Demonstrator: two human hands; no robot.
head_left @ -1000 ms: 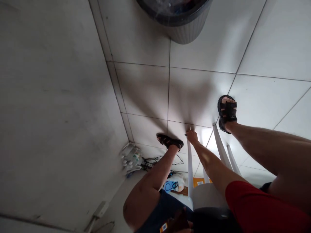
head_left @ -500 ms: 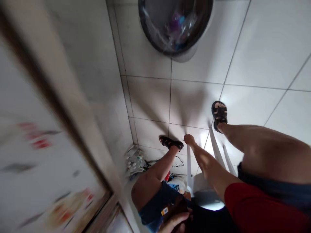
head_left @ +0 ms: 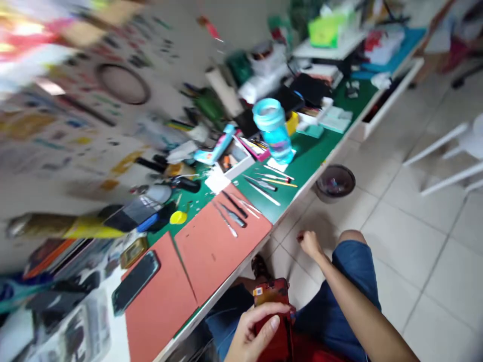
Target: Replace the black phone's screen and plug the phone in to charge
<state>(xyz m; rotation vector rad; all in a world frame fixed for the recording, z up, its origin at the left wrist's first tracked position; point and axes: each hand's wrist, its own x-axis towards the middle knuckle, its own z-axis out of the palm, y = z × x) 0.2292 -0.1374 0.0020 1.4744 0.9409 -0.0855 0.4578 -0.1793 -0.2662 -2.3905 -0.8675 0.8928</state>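
My left hand (head_left: 256,332) is wrapped around a smartphone (head_left: 273,296) with a reddish, glossy back, held above my lap beside the table edge. My right hand (head_left: 311,244) is closed over the floor, between the table and my right knee. Whatever its fingers hold, if anything, is too small or hidden to name. On the table, the salmon-coloured mat (head_left: 215,251) carries a few thin hand tools, among them a dark-handled tool (head_left: 233,215). Another dark phone (head_left: 136,282) lies on the mat's left part.
A blue bottle (head_left: 274,131) stands on the green tabletop (head_left: 260,201), near more slim tools (head_left: 264,183) and an open white box (head_left: 236,156). A dark bin (head_left: 335,182) sits on the tiled floor past the table edge. White chair legs (head_left: 441,166) stand at right.
My view has swung up from the floor to the table. My right hand has risen from beside my foot to about knee height. My left hand still holds the smartphone.
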